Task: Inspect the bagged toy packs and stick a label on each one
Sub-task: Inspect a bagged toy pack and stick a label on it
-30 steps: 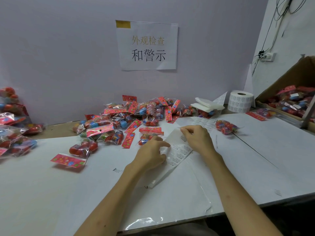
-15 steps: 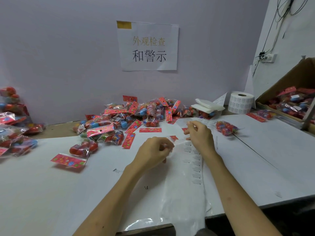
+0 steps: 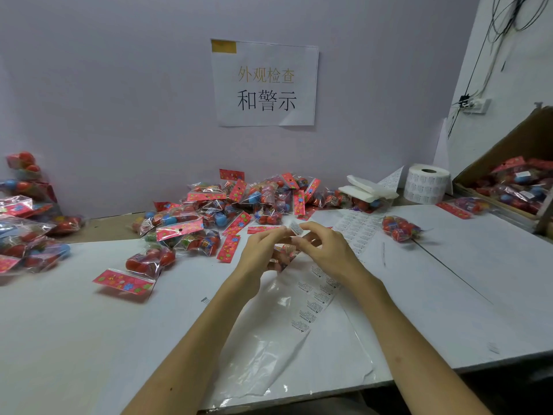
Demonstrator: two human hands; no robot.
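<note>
Toy pack point(image 3: 284, 253) held for its label

Above the label sheet point(image 3: 317, 298), the left hand point(image 3: 258, 254) grips the bagged pack with curled fingers, while the right hand point(image 3: 326, 250) pinches a small white label point(image 3: 294, 228) just over it. The sticker looks not yet pressed down. To do this well, I would hold the film taut, land one edge first, then smooth across with the thumb so no crease forms. More packs point(image 3: 227, 211) lie heaped beyond the sheet.
</note>
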